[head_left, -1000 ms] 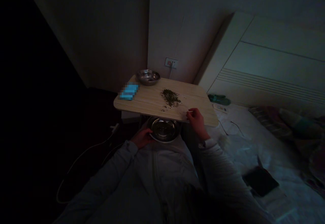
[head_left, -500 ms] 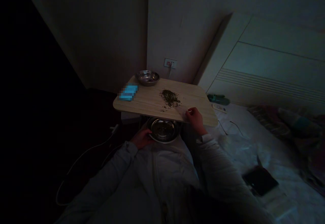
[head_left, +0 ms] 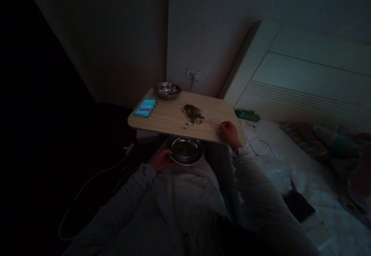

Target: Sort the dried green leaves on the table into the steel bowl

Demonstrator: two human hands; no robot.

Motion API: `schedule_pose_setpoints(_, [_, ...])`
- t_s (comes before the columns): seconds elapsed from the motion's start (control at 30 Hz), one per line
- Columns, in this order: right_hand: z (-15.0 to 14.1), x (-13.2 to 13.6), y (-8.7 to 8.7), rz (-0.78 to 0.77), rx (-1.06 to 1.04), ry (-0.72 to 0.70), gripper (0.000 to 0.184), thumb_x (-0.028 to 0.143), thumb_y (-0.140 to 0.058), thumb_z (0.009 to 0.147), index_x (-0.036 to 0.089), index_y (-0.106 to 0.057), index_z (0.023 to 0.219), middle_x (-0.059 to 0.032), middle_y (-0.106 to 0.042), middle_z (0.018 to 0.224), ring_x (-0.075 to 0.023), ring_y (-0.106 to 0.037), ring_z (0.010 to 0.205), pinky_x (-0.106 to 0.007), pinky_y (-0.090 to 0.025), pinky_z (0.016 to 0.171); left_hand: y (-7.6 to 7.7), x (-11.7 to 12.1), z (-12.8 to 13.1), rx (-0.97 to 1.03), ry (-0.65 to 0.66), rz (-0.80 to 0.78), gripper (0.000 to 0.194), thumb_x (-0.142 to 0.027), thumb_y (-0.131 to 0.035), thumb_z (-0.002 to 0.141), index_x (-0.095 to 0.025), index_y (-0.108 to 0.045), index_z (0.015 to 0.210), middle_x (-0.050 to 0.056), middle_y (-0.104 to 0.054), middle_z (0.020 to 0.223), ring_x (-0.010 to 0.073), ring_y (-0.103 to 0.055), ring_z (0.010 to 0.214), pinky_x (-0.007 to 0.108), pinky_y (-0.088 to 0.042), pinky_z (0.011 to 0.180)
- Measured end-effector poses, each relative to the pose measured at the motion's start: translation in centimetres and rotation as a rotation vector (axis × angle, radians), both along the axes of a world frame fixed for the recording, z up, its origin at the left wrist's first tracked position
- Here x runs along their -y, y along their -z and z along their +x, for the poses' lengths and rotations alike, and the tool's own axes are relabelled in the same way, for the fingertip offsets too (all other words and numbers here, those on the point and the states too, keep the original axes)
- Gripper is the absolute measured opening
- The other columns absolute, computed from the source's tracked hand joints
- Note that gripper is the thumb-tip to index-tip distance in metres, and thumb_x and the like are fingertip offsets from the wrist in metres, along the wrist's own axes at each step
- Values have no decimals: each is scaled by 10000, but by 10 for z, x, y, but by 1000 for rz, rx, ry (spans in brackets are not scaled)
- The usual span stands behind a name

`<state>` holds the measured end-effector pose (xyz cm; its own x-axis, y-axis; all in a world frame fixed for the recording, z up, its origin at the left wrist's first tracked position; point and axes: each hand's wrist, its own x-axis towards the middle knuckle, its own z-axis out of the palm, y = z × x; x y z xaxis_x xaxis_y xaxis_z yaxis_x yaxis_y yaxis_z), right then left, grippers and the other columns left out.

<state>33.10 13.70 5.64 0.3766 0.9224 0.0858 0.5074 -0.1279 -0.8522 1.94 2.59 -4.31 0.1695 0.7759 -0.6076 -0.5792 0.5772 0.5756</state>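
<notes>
Below, left hand (head_left: 161, 159) gripping near steel bowl (head_left: 185, 150), contents unclear; right hand (head_left: 230, 133) loosely curled, empty.

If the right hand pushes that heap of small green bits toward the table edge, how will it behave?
The heap of green bits is loose, with strays already scattered beside it, so it would probably spread rather than slide whole. The bits look tiny and light; some may roll off the wooden table past the metal bowl held below the edge.

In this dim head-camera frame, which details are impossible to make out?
- Blue item on the table: pixelated, identity unreadable.
- Right hand: fingertips too dark and small to show whether they pinch anything.
- Near bowl in the left hand: far rim hidden under the table edge.
- Dark pile: pieces too small to identify.
</notes>
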Motion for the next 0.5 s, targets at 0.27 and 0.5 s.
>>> schedule_pose_setpoints(0.27, [5,-8,1,151,-341,-96,270,403,-695,754,270,-569,952,4,-762,843,-183,-703,757,-291,-471,683,5,-2,-1,-11,14,-4,195,-34,-719,736,-207,-688,819,43,-754,742,221,-734,722,348,-645,743])
schedule_pose_setpoints(0.5, [-62,-14,20,124,-322,-344,219,345,-702,754,272,-575,917,36,-695,744,-198,-678,736,-365,-559,803,3,-2,-3,-34,23,-2,178,-45,-715,738,-206,-678,805,24,-740,715,191,-704,672,315,-630,700])
